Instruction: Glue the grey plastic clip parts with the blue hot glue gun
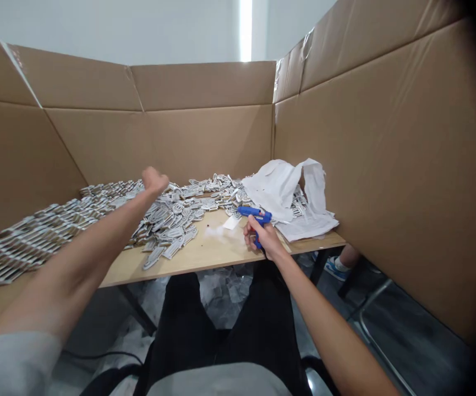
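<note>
Holding the left arm stretched far forward, left hand (pixel 154 180) curling into a loose fist with its back facing the camera. Holding the right arm lower and nearer, right hand (pixel 262 237) clenching in a grip, wrist bending slightly

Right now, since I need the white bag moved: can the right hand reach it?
Probably yes: the white bag lies beyond the right hand with nothing between, though that hand grips the blue glue gun.
</note>
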Available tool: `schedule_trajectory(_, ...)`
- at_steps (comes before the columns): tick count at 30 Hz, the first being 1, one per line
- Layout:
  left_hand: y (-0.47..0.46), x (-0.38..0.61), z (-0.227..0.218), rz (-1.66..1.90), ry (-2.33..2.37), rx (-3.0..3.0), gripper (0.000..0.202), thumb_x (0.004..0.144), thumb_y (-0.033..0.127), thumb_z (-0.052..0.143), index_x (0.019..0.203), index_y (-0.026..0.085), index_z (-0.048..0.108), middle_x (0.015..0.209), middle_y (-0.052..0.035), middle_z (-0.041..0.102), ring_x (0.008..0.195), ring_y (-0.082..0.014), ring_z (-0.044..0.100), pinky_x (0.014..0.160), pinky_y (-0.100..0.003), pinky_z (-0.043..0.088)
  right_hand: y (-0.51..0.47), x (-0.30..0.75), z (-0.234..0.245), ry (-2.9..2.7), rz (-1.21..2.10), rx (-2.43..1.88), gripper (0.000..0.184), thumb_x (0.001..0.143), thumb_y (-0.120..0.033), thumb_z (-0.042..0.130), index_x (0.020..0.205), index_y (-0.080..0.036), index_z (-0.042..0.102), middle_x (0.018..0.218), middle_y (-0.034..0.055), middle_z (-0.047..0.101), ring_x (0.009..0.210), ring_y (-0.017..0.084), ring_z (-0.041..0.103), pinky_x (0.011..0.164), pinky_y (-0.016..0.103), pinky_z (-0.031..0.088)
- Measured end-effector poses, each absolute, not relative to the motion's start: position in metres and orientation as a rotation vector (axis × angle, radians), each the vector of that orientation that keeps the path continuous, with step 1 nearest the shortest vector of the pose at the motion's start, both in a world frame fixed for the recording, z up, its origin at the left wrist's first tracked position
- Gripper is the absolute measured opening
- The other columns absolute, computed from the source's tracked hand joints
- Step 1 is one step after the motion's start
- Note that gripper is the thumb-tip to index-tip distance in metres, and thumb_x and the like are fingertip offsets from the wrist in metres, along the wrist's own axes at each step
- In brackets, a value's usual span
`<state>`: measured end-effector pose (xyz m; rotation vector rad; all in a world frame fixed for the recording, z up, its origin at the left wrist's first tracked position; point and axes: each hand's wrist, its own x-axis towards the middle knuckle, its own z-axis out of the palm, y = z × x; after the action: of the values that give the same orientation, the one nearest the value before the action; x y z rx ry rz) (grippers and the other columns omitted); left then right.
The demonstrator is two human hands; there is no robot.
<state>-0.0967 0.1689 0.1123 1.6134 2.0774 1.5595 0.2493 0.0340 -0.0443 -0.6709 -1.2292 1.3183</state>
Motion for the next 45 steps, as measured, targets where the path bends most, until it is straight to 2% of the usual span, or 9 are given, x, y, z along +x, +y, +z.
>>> schedule_trajectory(3, 0.187, -0.066, 0.089, 1.345, 2.099, 1.82, 0.019, 0.066, 0.009, 0.074, 0.063, 0.017, 0.057, 0.072, -0.0094, 0.062, 0.096, -0.0298, 0.063, 0.095, -0.037, 0.048, 0.038, 0.25, -0.047, -1.15, 1.208, -0.698, 0.043, 0.078, -0.06, 0.08, 0.081, -0.022, 0.06, 0.075, 0.0006, 0.064, 0.054, 0.013, 0.057, 0.039, 0.022, 0.038)
schedule_trajectory(6, 0.2, -0.033, 0.058, 0.93, 1.982, 2.2, 0.025, 0.063, 0.017, 0.078, 0.087, 0.015, 0.069, 0.102, -0.0154, 0.073, 0.113, -0.0348, 0.063, 0.103, -0.039, 0.046, 0.045, 0.25, -0.053, -1.176, 1.022, -0.865, 0.031, 0.078, -0.048, 0.076, 0.081, -0.024, 0.057, 0.076, 0.0007, 0.065, 0.058, 0.015, 0.056, 0.048, 0.026, 0.045)
schedule_trajectory(9, 0.205, -0.008, 0.029, 0.738, 1.85, 2.291, 0.047, 0.056, 0.017, 0.081, 0.102, 0.016, 0.072, 0.115, -0.0147, 0.074, 0.118, -0.035, 0.063, 0.103, -0.037, 0.047, 0.049, 0.249, -0.059, -1.396, 0.64, -1.102, 0.015, 0.079, -0.034, 0.07, 0.085, -0.024, 0.061, 0.084, 0.0037, 0.069, 0.075, 0.022, 0.062, 0.075, 0.037, 0.056)
schedule_trajectory(13, 0.208, 0.002, 0.008, 0.682, 1.82, 2.309, 0.036, 0.058, 0.02, 0.083, 0.092, 0.02, 0.072, 0.108, -0.0128, 0.075, 0.112, -0.0344, 0.065, 0.101, -0.038, 0.047, 0.046, 0.241, -0.058, -1.731, 0.226, -1.297, 0.028, 0.076, -0.026, 0.072, 0.102, -0.018, 0.065, 0.103, 0.0136, 0.073, 0.11, 0.033, 0.061, 0.105, 0.047, 0.046)
schedule_trajectory(24, 0.184, -0.007, 0.013, 1.117, 1.866, 2.132, 0.022, 0.094, 0.034, 0.056, 0.103, 0.016, 0.066, 0.087, -0.0094, 0.072, 0.084, -0.0237, 0.068, 0.079, -0.03, 0.049, 0.05, 0.239, -0.054, -1.751, 0.349, -1.469, 0.032, 0.08, -0.02, 0.076, 0.108, -0.016, 0.063, 0.108, 0.0181, 0.075, 0.102, 0.034, 0.07, 0.09, 0.04, 0.051)
schedule_trajectory(30, 0.138, 0.014, 0.022, 1.493, 1.661, 1.383, 0.018, 0.095, 0.034, 0.057, 0.098, 0.017, 0.06, 0.069, -0.0027, 0.067, 0.051, -0.0152, 0.061, 0.055, -0.024, 0.043, 0.054, 0.247, -0.056, -1.48, 0.557, -1.273, 0.022, 0.077, -0.022, 0.073, 0.095, -0.022, 0.061, 0.087, 0.0062, 0.073, 0.082, 0.027, 0.07, 0.081, 0.038, 0.053)
schedule_trajectory(35, 0.081, 0.046, 0.007, 1.396, 1.409, 1.141, 0.014, 0.095, 0.029, 0.06, 0.1, 0.017, 0.056, 0.076, -0.0065, 0.071, 0.052, -0.0148, 0.067, 0.045, -0.019, 0.036, 0.057, 0.251, -0.057, -1.277, 0.675, -1.059, 0.024, 0.073, -0.036, 0.079, 0.082, -0.024, 0.059, 0.08, 0.0029, 0.07, 0.074, 0.023, 0.066, 0.076, 0.037, 0.056)
schedule_trajectory(40, 0.046, 0.069, -0.024, 1.437, 1.201, 1.046, 0.028, 0.08, 0.014, 0.074, 0.106, 0.016, 0.062, 0.086, -0.0082, 0.075, 0.075, -0.0194, 0.077, 0.062, -0.023, 0.057, 0.061, 0.248, -0.058, -1.136, 0.805, -0.948, 0.029, 0.072, -0.04, 0.08, 0.08, -0.025, 0.055, 0.075, 0.0004, 0.067, 0.066, 0.019, 0.063, 0.068, 0.034, 0.058)
schedule_trajectory(45, 0.034, 0.078, -0.039, 1.428, 1.1, 1.02, 0.013, 0.073, 0.014, 0.083, 0.08, 0.013, 0.071, 0.092, -0.0123, 0.077, 0.089, -0.0205, 0.077, 0.086, -0.028, 0.062, 0.065, 0.246, -0.062, -1.197, 0.838, -0.918, 0.03, 0.07, -0.036, 0.081, 0.08, -0.026, 0.054, 0.073, 0.0004, 0.068, 0.071, 0.022, 0.067, 0.076, 0.038, 0.061)
